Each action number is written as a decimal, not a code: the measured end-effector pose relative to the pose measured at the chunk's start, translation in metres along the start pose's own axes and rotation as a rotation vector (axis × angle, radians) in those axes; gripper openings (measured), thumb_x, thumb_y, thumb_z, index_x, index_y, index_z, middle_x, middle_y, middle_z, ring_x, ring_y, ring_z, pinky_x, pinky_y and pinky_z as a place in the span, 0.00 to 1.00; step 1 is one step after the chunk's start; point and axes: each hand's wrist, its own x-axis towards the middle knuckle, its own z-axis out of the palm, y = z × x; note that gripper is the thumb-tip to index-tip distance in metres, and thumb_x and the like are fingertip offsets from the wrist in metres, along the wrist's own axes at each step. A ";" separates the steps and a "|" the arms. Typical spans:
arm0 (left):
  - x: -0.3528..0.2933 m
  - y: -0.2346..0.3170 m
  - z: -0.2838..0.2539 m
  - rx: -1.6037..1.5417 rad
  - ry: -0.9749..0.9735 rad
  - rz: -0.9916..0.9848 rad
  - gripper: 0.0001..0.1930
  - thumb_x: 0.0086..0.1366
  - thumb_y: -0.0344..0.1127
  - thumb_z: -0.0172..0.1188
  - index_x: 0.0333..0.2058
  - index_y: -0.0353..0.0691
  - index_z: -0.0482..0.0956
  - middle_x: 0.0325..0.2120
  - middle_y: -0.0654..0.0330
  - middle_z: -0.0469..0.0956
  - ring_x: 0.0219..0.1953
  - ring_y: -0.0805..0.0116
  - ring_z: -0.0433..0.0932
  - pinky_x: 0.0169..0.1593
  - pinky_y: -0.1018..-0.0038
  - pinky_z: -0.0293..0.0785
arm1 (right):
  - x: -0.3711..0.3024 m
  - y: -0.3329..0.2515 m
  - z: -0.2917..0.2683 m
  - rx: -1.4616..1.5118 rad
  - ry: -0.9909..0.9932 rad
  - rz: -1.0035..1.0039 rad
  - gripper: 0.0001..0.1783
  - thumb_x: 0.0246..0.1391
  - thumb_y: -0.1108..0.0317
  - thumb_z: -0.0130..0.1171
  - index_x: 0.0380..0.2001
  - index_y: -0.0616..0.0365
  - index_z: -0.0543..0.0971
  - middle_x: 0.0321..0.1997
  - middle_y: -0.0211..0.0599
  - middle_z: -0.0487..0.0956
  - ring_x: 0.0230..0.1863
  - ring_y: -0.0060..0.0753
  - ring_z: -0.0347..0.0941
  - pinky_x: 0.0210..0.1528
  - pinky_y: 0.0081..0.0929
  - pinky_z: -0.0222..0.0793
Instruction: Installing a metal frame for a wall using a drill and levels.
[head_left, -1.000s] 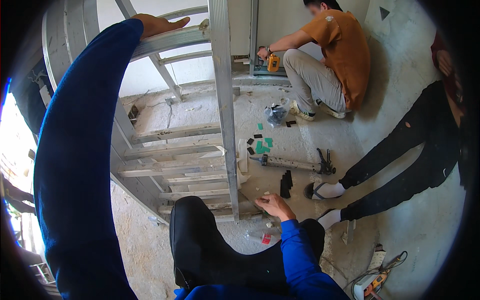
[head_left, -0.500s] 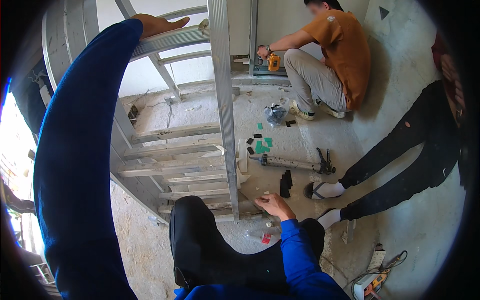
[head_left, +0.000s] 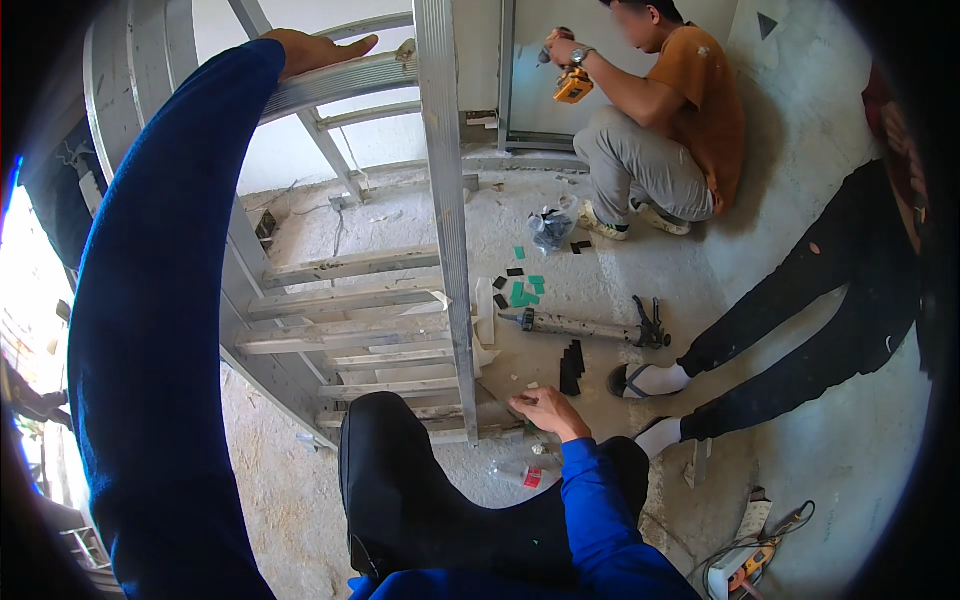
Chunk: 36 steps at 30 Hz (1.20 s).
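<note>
So, head view, and hardly anything has shifted from a second ago: the person's left hand lies in the same spot, flat on a rung of the aluminium frame up near the top edge, fingers stretched out rather than curled round it, so resting more than gripping. The right hand hasn't budged either, down at the foot of the frame's upright on the concrete floor, fingers bent and pressing on something there; whether it's pinching anything can't be told, the fingertips hide it. The co-worker in the orange shirt has lifted the yellow drill higher against the wall profile; that's the only real change. With both hands steady like that, it reads as bracing the frame.

A caulking gun lies near the frame's base, with green and black shims just beyond it and a black stack beside a second co-worker's sandalled foot. Lower right edge, some cabled tool gets cut off by the fisheye rim. A small tube just under the right hand is too blurry to name.
</note>
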 end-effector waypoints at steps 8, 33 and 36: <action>-0.007 0.001 -0.005 -0.007 -0.006 0.014 0.54 0.51 0.87 0.24 0.65 0.56 0.66 0.67 0.49 0.60 0.68 0.42 0.59 0.66 0.44 0.54 | -0.003 -0.005 -0.001 0.019 0.006 -0.027 0.27 0.52 0.44 0.62 0.45 0.54 0.84 0.49 0.52 0.81 0.52 0.53 0.77 0.55 0.36 0.71; -0.013 0.007 -0.007 -0.009 -0.016 0.018 0.53 0.52 0.86 0.24 0.65 0.58 0.67 0.67 0.50 0.59 0.68 0.44 0.59 0.66 0.45 0.54 | -0.002 -0.001 0.000 0.010 0.017 -0.031 0.24 0.53 0.46 0.62 0.44 0.52 0.85 0.42 0.48 0.83 0.45 0.46 0.80 0.49 0.33 0.73; -0.014 0.007 -0.008 -0.016 -0.029 0.016 0.53 0.51 0.87 0.24 0.65 0.58 0.67 0.67 0.50 0.59 0.69 0.44 0.59 0.66 0.44 0.53 | -0.004 -0.004 0.000 -0.014 0.036 -0.045 0.24 0.54 0.47 0.63 0.44 0.55 0.84 0.40 0.47 0.84 0.42 0.42 0.82 0.47 0.30 0.73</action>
